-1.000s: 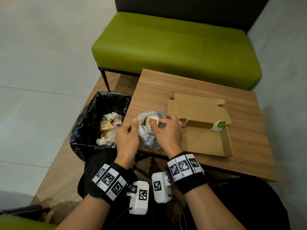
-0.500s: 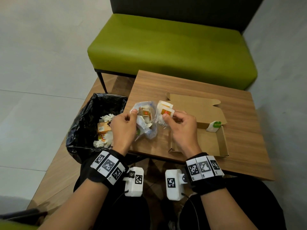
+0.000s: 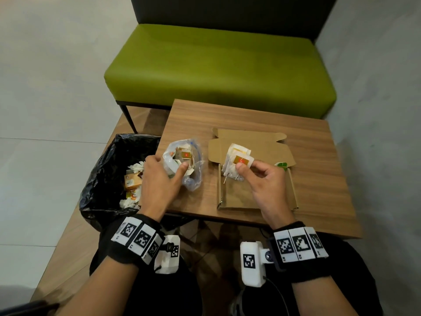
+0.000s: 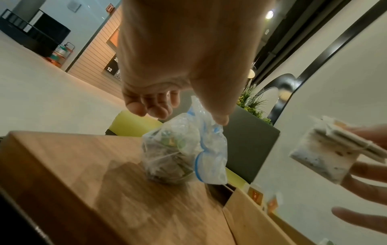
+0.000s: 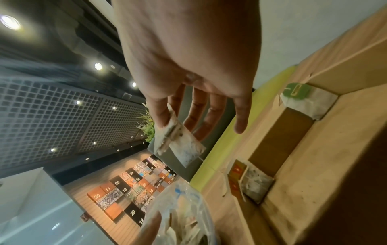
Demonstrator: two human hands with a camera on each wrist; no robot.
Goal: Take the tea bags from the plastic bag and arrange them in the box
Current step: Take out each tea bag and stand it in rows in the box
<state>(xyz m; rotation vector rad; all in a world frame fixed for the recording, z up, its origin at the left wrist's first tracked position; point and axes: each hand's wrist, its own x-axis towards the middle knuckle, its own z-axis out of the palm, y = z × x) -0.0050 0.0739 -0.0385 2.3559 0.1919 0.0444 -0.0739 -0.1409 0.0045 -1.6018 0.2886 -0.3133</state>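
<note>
A clear plastic zip bag (image 3: 182,165) (image 4: 184,154) with several tea bags inside lies on the wooden table (image 3: 319,179). My left hand (image 3: 168,169) grips its rim between thumb and fingers. My right hand (image 3: 248,167) pinches a small stack of white tea bags with orange tags (image 3: 238,161) (image 5: 178,142) (image 4: 326,154) above the left end of the open cardboard box (image 3: 293,192). A tea bag with a green tag (image 3: 282,165) (image 5: 301,97) leans in the box's far right corner. More orange-tagged tea bags (image 5: 247,180) stand in its far left corner.
A bin lined with a black bag (image 3: 109,169), holding wrappers and tissues, stands left of the table. A green bench (image 3: 216,69) is behind the table. The box's lid (image 3: 250,144) lies open toward the bench.
My right hand has pulled the stack of tea bags out of the plastic bag and carried it right, over the box. The left hand stays holding the bag.
</note>
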